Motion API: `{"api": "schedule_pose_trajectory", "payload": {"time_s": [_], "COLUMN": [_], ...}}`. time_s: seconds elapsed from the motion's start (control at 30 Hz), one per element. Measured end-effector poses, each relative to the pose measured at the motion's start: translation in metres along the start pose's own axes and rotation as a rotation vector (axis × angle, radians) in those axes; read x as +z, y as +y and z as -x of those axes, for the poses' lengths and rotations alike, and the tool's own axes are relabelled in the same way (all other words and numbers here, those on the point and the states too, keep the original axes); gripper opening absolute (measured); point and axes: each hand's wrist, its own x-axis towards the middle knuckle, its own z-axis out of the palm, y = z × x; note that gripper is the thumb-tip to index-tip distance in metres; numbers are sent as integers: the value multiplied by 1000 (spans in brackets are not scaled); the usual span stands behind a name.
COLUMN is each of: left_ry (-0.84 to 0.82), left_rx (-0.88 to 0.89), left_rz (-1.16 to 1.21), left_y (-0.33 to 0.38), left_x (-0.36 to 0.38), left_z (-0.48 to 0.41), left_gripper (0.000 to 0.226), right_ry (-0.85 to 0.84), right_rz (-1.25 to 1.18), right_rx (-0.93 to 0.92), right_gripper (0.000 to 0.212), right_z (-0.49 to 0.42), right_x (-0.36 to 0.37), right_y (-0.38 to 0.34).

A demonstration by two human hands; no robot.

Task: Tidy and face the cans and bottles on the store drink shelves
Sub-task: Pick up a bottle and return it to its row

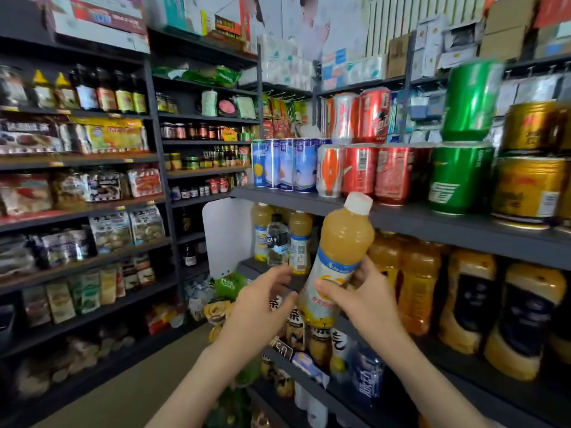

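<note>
Head view, near to far.

**Hands.** The right hand (363,299) grips a juice bottle (338,257) around its label, thumb across the front and fingers curled behind. The left hand (262,299) is held wide, fingers straight and reaching toward the bottle's lower left side. It holds nothing, and whether its thumb touches the bottle cannot be told.

**Task object.** The juice bottle has cloudy yellow-orange contents, a white cap and a blue-and-white label. It is off the shelves, tilted with its cap to the upper right. The cap overlaps the front edge of the can shelf (296,197).

**Middle distance.** Behind the bottle, on the shelf below the cans, stand matching juice bottles (299,239) with a clear soda bottle (277,239) just beside them. Amber drink bottles (417,282) and dark-labelled bottles (525,319) stand further right. One shelf lower is a row of tea bottles (295,330).

**Can shelf.** From left to right stand blue-and-white cans (284,163), red cans (360,168), green cans (458,177) and gold cans (526,189). The red, green and gold groups carry a second tier.

**Far.** Dark shelving (160,168) on the left bears packaged snacks (108,135) and jars (191,131).
</note>
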Motion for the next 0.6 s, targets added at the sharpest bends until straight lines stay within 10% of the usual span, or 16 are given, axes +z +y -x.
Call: {"api": "schedule_pose_trajectory", "payload": {"time_s": [0.6], "left_ry": [102], "left_rx": [-4], "left_rz": [-185], "left_y": [-224], "left_x": [72], "left_z": [-197], "left_gripper": [79], "right_ry": [409], "right_rz": [165], "right_rx": [167], "right_gripper": [53], "right_z": [-100], "right_x": [123], "right_y": [157]}}
